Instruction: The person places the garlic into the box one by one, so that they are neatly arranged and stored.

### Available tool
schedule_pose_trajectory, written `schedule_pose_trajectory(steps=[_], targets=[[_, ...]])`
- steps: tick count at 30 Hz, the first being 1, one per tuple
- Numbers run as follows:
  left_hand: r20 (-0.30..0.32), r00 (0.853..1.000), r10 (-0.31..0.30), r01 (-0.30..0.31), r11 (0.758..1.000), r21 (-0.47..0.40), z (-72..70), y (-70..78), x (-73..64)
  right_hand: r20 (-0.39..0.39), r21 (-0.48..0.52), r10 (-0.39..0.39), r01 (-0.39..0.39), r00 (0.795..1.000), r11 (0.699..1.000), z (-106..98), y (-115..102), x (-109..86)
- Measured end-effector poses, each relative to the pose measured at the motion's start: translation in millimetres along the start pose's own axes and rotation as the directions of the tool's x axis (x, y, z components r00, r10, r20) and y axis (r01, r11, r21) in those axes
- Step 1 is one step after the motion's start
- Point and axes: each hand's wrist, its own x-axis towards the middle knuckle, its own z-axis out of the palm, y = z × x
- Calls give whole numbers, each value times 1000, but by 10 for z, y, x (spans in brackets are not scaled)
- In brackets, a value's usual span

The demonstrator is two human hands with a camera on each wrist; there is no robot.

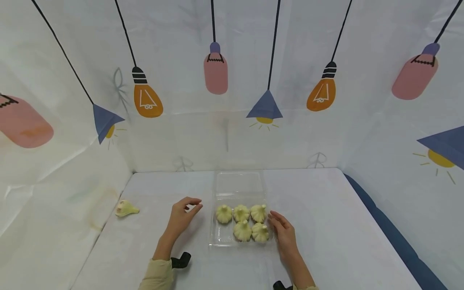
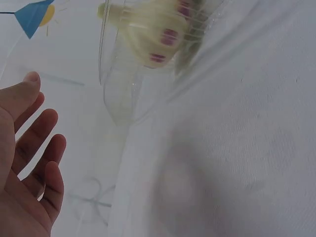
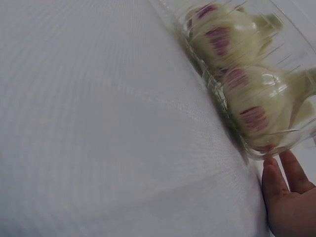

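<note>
A clear plastic clamshell box (image 1: 219, 238) lies on the white table, its lid (image 1: 238, 183) folded back away from me. Several garlic bulbs (image 1: 242, 230) sit inside: a row of 3 at the back and 2 in front, with the front left spot bare. My left hand (image 1: 182, 215) hovers left of the box, fingers loosely bent with nothing between them. At the box's right side is my right hand (image 1: 285, 235), its fingertips right at the wall. Purple-streaked garlic (image 3: 264, 101) shows through that wall in the right wrist view.
A single garlic bulb (image 1: 125, 208) lies near the table's left edge. White sheets printed with hanging lamps (image 1: 148, 100) surround the table (image 1: 326, 241) at the back and sides. Something dark blue (image 1: 391, 233) runs along the right edge.
</note>
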Motion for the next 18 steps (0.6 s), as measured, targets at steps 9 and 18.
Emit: schedule_pose_trajectory(steps=[9, 18], targets=[[7, 1000, -26, 25, 997, 67, -258, -113, -80, -2, 1, -5, 5, 1000, 1000, -4, 11, -3], [-7, 999, -42, 43, 988, 150, -503, -243, -129, -8, 2, -26, 26, 1000, 1000, -13, 20, -6]])
